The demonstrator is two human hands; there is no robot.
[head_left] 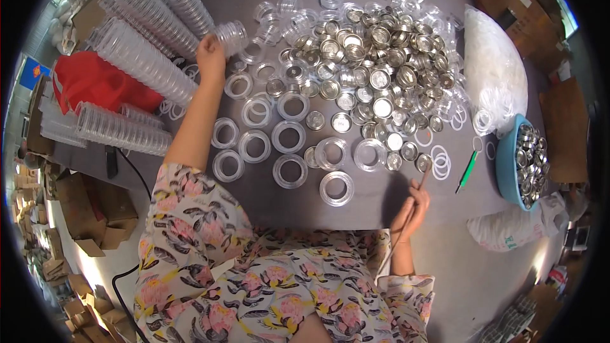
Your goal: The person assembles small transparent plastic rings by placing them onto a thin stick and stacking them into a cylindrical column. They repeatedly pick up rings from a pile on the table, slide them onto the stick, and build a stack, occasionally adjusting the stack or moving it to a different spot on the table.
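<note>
Two bare hands are positioned over the grey tabletop (pixel 286 206). The left hand (pixel 211 58) is extended to the far left side; its grip is clamped on the near end of a short stack of clear plastic pieces (pixel 231 38). Stack orientation: long axis roughly left to right, free end pointing right, toward the loose clear pieces. Whether the stack touches the tabletop cannot be told.

The right hand (pixel 410 209) is at the near edge, right of centre. Its grip is closed around a thin rod (pixel 403 234). Rod orientation: long axis slanted, lower end toward the person, upper end pointing away and slightly right, near a round metal cup (pixel 424 162). Contact between rod and cup cannot be confirmed.

Several clear rings (pixel 291 171) lie flat between the hands. Behind them is a heap of metal cups (pixel 381 81). White rings (pixel 440 162) lie right of the rod's upper end. Farther right, a green-handled tool (pixel 468 170) lies slanted beside a blue basin (pixel 506 174).
</note>
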